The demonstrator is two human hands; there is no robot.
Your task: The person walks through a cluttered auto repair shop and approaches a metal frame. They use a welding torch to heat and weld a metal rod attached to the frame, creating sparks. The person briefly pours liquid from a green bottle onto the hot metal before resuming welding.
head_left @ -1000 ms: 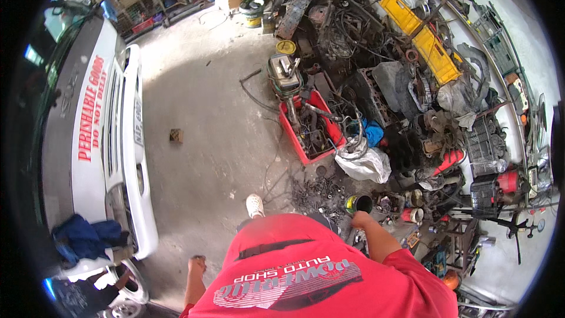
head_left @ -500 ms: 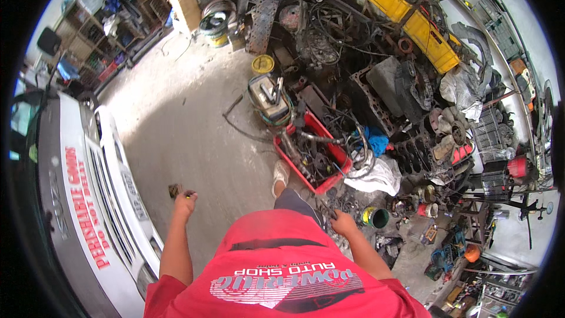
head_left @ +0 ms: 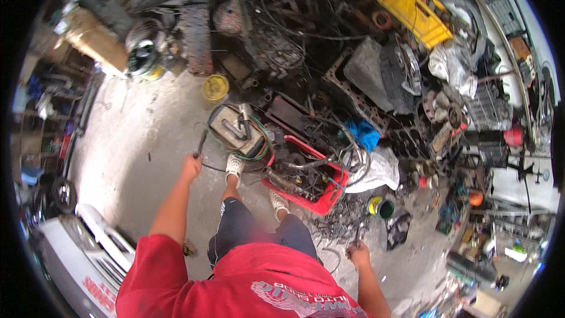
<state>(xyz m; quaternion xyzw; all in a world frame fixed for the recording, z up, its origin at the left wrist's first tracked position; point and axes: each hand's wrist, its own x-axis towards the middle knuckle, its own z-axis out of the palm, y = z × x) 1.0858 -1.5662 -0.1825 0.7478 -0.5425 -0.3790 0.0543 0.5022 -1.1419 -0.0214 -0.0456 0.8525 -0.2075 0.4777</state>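
My left hand (head_left: 192,166) hangs over the concrete floor, left of my legs, its fingers curled closed. What it holds, if anything, I cannot make out. A black hose (head_left: 202,141) bends along the floor right behind its fingertips. My right hand (head_left: 357,253) is closed around a slim dark metal tool (head_left: 358,233), whose exact kind is unclear. That tool points away from me, near scattered small metal parts (head_left: 338,227) on the floor. Ahead of my feet stand a red crate (head_left: 321,205) full of greasy parts and a container (head_left: 219,128) with metal pieces on top.
Engine blocks and scrap parts (head_left: 276,47) pile up ahead and to the right, with yellow crates (head_left: 412,15) behind. A yellow-lidded bucket (head_left: 215,87) and a tipped green-and-yellow can (head_left: 385,209) stand nearby. At the lower left is a white vehicle's front (head_left: 65,259).
I have stepped forward and turned, so the vehicle slid toward the lower left. Both feet now show beside the containers. My left hand has come near the hose; my right hand keeps its tool.
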